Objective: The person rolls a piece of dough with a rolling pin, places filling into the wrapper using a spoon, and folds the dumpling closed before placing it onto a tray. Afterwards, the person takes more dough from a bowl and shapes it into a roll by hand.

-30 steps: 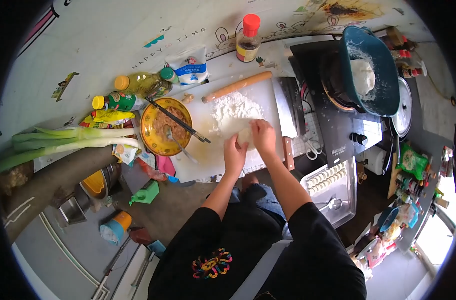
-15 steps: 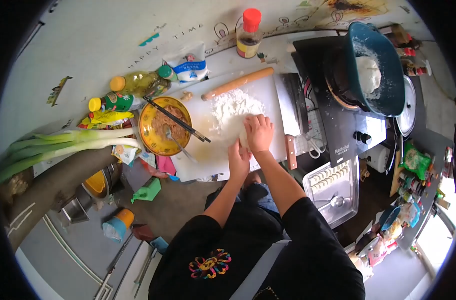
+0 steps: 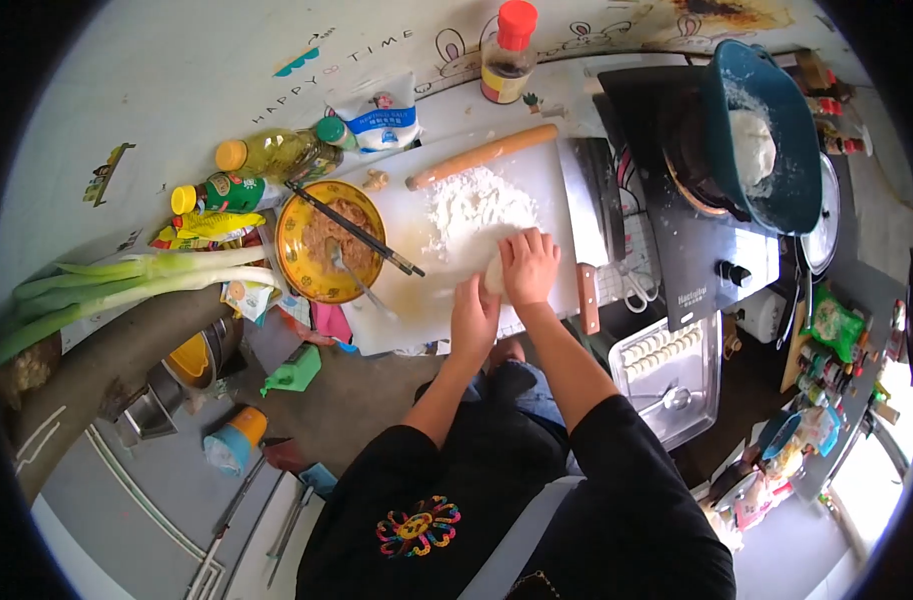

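A small piece of pale dough [image 3: 494, 276] lies on the white cutting board [image 3: 417, 315], mostly covered by my hands. My left hand [image 3: 474, 312] is closed around its near left side. From the right, my right hand [image 3: 530, 267] curls its fingers over the same dough. Just beyond them is a heap of white flour [image 3: 482, 203]. Along the far edge of the board rests a wooden rolling pin [image 3: 485, 157]. To the left stands a yellow bowl [image 3: 293, 262] of minced filling, with dark chopsticks [image 3: 357, 230] across it and a spoon [image 3: 362, 283] in it.
A cleaver [image 3: 588, 300] lies along the board's right side. Farther right, a teal basin [image 3: 805, 185] holding a larger dough lump sits on the stove. Below it, a metal tray [image 3: 692, 425] carries rows of small white pieces. Spring onions [image 3: 147, 275] and bottles [image 3: 277, 155] are at left.
The view has shifted slightly. Both hands stay on the dough, and the right hand's fingers have moved a little. The surrounding items keep their places.
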Demonstrator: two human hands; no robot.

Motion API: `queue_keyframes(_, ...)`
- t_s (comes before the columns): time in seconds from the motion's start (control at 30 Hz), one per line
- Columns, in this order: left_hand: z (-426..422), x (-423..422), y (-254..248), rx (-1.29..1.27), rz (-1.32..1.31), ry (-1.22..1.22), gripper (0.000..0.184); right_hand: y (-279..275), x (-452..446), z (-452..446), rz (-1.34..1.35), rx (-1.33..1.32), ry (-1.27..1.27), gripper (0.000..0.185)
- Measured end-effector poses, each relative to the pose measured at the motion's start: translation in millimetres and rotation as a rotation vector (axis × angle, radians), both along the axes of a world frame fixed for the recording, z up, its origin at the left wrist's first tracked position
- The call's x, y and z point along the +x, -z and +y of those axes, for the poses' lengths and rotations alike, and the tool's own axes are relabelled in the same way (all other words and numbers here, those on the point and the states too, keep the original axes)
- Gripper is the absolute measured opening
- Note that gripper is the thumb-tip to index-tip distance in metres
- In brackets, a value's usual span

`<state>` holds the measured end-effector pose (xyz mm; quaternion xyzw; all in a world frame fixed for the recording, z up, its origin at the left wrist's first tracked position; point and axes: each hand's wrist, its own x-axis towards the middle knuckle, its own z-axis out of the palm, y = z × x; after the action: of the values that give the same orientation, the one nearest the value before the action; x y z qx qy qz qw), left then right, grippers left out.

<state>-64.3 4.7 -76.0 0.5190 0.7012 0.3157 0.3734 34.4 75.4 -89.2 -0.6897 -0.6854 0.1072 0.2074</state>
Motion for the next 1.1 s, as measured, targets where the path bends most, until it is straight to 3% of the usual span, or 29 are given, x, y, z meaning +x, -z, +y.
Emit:
queue_keyframes(0.1,3,12,-1,0.011,-0.124,-0.078,0.041,-8,1,8,0.024,0.000,0.013,0.022)
queue_keyframes(0.2,12,5,-3,-0.064,-0.137,-0.073,0.038,-19,9,-1,0.424,-0.186,0.085,0.023)
queue_keyframes(0.23,14,1,-2,-0.083,-0.123,-0.034,0.035,-20,10,-5,0.403,-0.306,0.167,0.022)
queue_keyframes(0.3,26,-2,-22,-0.192,-0.118,0.043,0.031,-29,4,-15,0.342,-0.209,0.074,0.019)
queue_keyframes(0.4,19,-2,-3,0.049,0.049,0.058,0.031,-19,-1,-17,0.207,-0.024,-0.062,0.016)
queue_keyframes(0.5,14,-7,8,-0.011,-0.061,0.045,0.028,-14,-2,0,0.042,0.035,-0.089,0.016)
queue_keyframes(0.57,15,-8,7,-0.057,-0.026,0.090,0.029,-14,-1,5,0.127,-0.041,-0.019,0.014)
queue_keyframes(0.67,8,-12,33,-0.113,-0.350,-0.110,0.031,-15,11,0,0.383,-0.204,0.107,0.017)
queue_keyframes(0.7,10,-16,36,-0.121,-0.302,-0.073,0.029,-16,17,-5,0.481,-0.250,0.155,0.019)
queue_keyframes(0.83,21,-15,15,-0.347,-0.313,0.025,0.024,-17,31,-33,0.413,-0.432,0.076,0.028)
queue_keyframes(0.97,38,-28,-47,-0.216,-0.576,0.050,0.027,-65,47,-31,1.430,-0.718,0.225,0.035)
queue_keyframes(1.03,45,-24,-111,-0.211,-0.891,-0.035,0.035,-122,46,-27,1.648,-0.698,0.217,0.035)
queue_keyframes(1.1,52,-19,-139,-0.231,-1.183,-0.014,0.037,-160,44,-25,1.800,-0.630,0.109,0.034)
